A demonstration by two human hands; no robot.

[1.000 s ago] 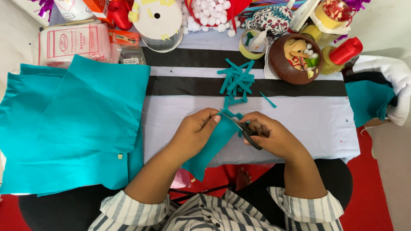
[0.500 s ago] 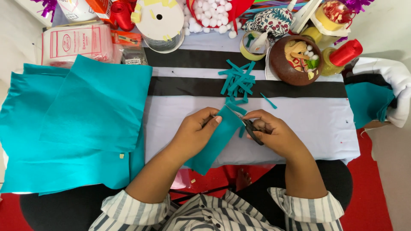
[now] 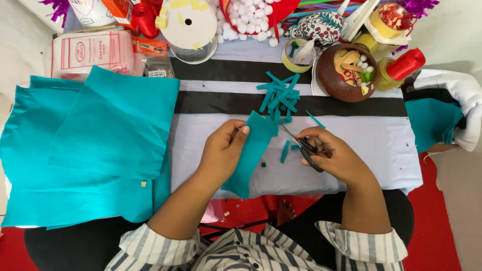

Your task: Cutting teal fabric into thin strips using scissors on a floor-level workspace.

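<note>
My left hand (image 3: 223,150) pinches a long teal felt piece (image 3: 251,153) by its left edge, holding it slanted over the white cloth. My right hand (image 3: 334,155) grips black-handled scissors (image 3: 304,148), their blades pointing up-left toward the felt's top right edge. A freshly cut teal strip (image 3: 284,151) lies between the felt and the scissors. A pile of cut teal strips (image 3: 279,95) sits just beyond, on the black stripe of the table (image 3: 381,140).
Large teal felt sheets (image 3: 95,145) cover the table's left side. At the back stand a brown bowl (image 3: 346,75), a red-capped bottle (image 3: 399,68), tape rolls (image 3: 293,55), white pom-poms (image 3: 246,17) and a pink packet (image 3: 93,50). More teal felt (image 3: 432,123) hangs at right.
The felt piece has shifted left and up with my left hand. A narrow strip has dropped free beside the scissors, which moved slightly right.
</note>
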